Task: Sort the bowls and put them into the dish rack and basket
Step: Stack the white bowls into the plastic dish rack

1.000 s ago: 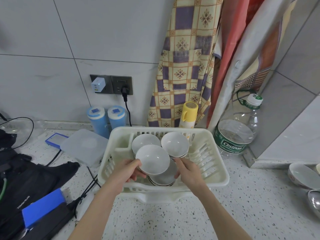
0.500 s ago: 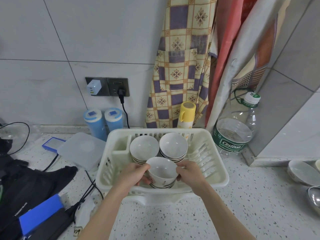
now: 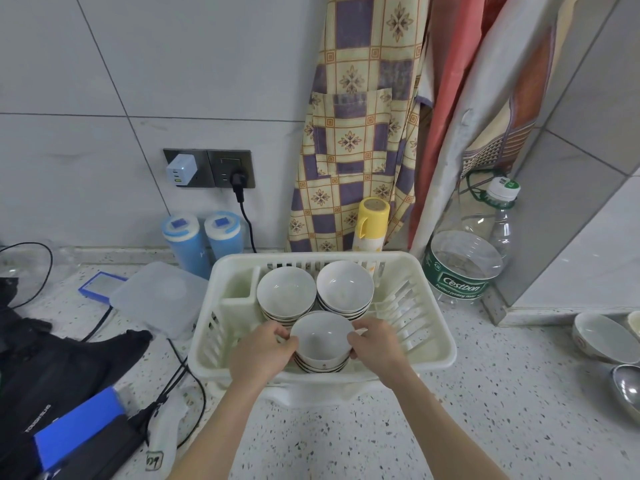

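Left hand (image 3: 264, 352): it is gripping the left side of the front bowl stack (image 3: 321, 344), fingers curled around the rim.
Right hand (image 3: 374, 344): it is gripping the right side of the same stack.
Step in hand: the stack is being set down, I judge; both hands should be letting go together, only when it is sitting flat.
Place: the stack is sitting inside the dish rack (image 3: 437, 344), at its near wall, touching two other bowl stacks (image 3: 315, 293).
Look: white bowls, dark lines outside, nested straight.
Still waiting: loose bowls (image 3: 602, 337), well right of the rack.
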### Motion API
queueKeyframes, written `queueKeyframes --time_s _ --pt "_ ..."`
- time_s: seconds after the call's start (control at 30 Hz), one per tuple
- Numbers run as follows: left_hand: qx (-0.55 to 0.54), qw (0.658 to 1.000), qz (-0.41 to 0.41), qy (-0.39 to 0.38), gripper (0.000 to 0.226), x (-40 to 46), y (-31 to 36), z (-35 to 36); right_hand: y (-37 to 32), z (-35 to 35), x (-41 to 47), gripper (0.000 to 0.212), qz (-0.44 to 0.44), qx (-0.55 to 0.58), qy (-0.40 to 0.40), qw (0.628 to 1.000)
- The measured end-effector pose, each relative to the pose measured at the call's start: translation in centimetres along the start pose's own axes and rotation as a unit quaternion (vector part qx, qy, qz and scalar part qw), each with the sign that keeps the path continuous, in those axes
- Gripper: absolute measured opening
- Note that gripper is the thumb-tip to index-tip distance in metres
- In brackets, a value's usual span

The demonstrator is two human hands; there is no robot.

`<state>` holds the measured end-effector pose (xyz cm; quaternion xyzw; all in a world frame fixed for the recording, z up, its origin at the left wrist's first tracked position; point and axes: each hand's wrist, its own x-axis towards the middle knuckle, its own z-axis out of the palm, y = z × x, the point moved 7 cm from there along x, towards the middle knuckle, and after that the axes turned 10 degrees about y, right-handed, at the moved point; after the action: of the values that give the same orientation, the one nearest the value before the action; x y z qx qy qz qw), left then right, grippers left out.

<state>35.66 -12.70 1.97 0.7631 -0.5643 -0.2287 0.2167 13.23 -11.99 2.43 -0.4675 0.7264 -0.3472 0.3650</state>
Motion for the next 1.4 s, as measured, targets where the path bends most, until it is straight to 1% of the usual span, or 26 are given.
queueKeyframes --time_s 0.1,0.3,0.47,0.63,0.8,0.97,1.07,1.17,1.27,1.33,1.4 --pt "0.021 0.999 0.024 0.025 0.016 0.1 0.3 0.0 0.0 0.0 0.0 0.023 -0.013 -0.014 -0.001 1.000" --pt "0.057 0.995 0.061 0.057 0.018 -0.2 0.5 0.1 -0.2 0.3 -0.1 0.037 -0.053 -0.085 0.003 0.995" --pt "0.068 0.995 0.061 0.047 0.015 -0.1 0.5 0.2 -0.1 0.5 0.0 0.040 -0.068 -0.101 0.007 0.992" --pt "0.071 0.995 0.063 0.043 0.017 0.0 0.5 0.3 -0.1 0.7 -0.1 0.041 -0.095 -0.124 0.020 0.988" --pt "0.074 0.995 0.061 0.038 0.020 0.1 0.4 0.5 0.1 0.6 -0.1 0.039 -0.079 -0.125 0.014 0.989" --pt "0.079 0.995 0.036 0.039 0.039 0.1 0.1 0.4 0.3 -0.2 0.3 0.028 -0.048 -0.113 0.059 0.991" --pt "0.062 0.997 0.020 0.033 0.041 0.0 -0.1 0.3 0.5 -0.3 0.4 0.023 -0.029 -0.100 0.063 0.993" --pt "0.095 0.995 0.031 -0.001 0.044 -0.1 -0.1 0.5 0.6 0.0 0.4 0.020 -0.017 -0.116 0.039 0.992" --pt "0.107 0.993 0.038 -0.022 0.055 0.0 -0.2 0.8 0.9 0.9 0.5 0.017 -0.009 -0.167 -0.011 0.986" --pt "0.104 0.994 0.033 -0.025 0.055 0.1 -0.3 0.9 1.0 1.5 0.4 0.019 0.001 -0.176 -0.043 0.983" --pt "0.103 0.994 0.029 -0.030 0.055 0.1 -0.3 0.9 0.9 1.5 0.3 0.023 0.006 -0.172 -0.060 0.983"
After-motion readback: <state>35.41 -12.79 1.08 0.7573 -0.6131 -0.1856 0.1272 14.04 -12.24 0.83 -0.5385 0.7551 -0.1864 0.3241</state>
